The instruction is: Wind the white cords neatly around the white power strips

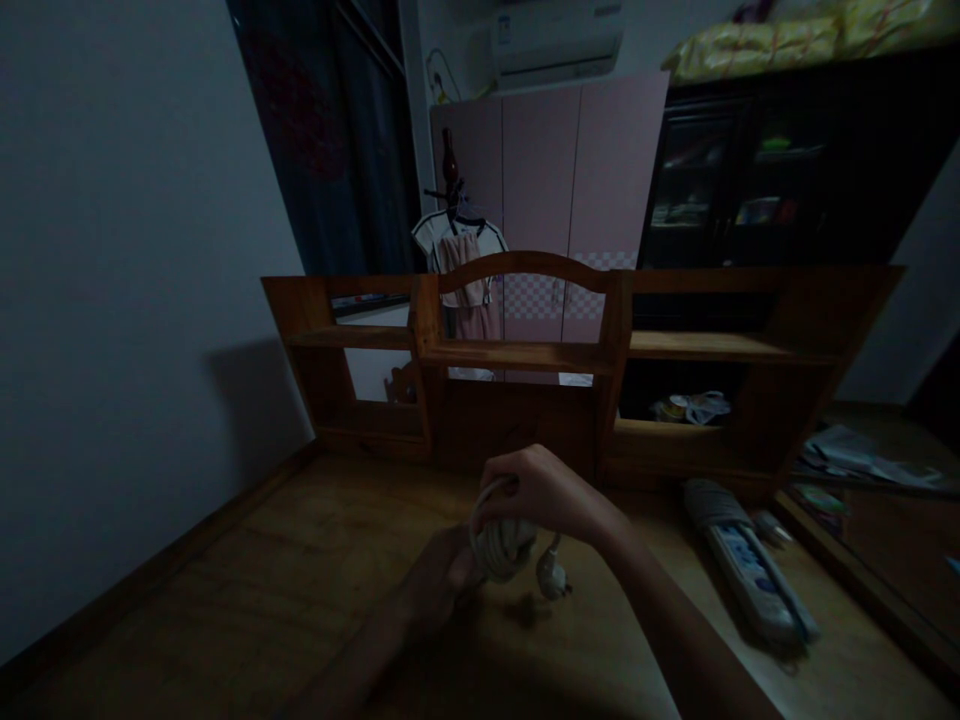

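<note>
A pale power cord (501, 550), wound into a coil, is between my two hands just above the wooden tabletop. My right hand (536, 488) is over the top of the coil, its thumb and fingers closed on the upper loops. From the left, my left hand (442, 575) grips the side of the same coil; part of its fingers is dark and hidden behind the loops. On a short length of cord, the white plug (551, 577) hangs below my right wrist, pins pointing right, with its shadow on the wood beneath.
A wooden shelf unit (517, 355) stands along the back of the tabletop (300, 590). To the right lies a long whitish object (750, 575) with blue print, a grey band around its far end. A plastic bag (705, 407) sits in the lower right shelf. A white wall (150, 300) borders the left.
</note>
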{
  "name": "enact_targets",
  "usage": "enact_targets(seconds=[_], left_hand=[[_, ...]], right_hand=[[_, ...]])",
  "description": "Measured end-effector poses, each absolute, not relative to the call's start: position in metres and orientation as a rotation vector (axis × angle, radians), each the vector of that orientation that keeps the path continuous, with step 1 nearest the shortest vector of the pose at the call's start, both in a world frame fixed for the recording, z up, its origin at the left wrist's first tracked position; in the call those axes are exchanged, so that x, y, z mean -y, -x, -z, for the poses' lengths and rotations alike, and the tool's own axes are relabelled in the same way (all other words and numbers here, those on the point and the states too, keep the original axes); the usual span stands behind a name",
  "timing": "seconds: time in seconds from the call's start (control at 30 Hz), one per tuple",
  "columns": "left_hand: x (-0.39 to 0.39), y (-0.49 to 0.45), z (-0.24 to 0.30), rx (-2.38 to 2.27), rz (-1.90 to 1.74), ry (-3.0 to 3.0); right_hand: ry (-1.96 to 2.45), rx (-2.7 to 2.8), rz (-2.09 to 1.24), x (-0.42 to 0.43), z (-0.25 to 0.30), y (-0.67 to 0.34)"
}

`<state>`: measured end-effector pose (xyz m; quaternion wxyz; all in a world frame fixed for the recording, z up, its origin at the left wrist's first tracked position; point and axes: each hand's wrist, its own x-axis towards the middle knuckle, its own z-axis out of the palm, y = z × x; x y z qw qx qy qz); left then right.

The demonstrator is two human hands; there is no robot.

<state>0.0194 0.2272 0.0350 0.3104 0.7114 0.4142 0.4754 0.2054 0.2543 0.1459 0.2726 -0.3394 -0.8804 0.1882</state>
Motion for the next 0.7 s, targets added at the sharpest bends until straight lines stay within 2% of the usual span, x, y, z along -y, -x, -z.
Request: enact_targets(seconds=[0.13, 0.37, 0.5, 0.7], left_hand=[[-0.229, -0.016, -0.038, -0.949, -1.113, -2.206], [-0.223, -0.020, -0.039, -1.132, -0.814, -2.390], [-0.225, -0.019, -0.027, -1.155, -0.879, -2.456], [-0.232, -0.019, -0.014, -0.920, -1.086, -2.610]], right_hand=[[0.930, 2.349, -0.467, -0.254, -0.145, -0.206], [0.902, 2.351, -0.535, -0.258, -0.142, -0.208], [0.876, 2.310, -0.666, -0.262, -0.142, -0.211], [0.774, 2.268, -1.079, -0.282, -0.132, -0.219]])
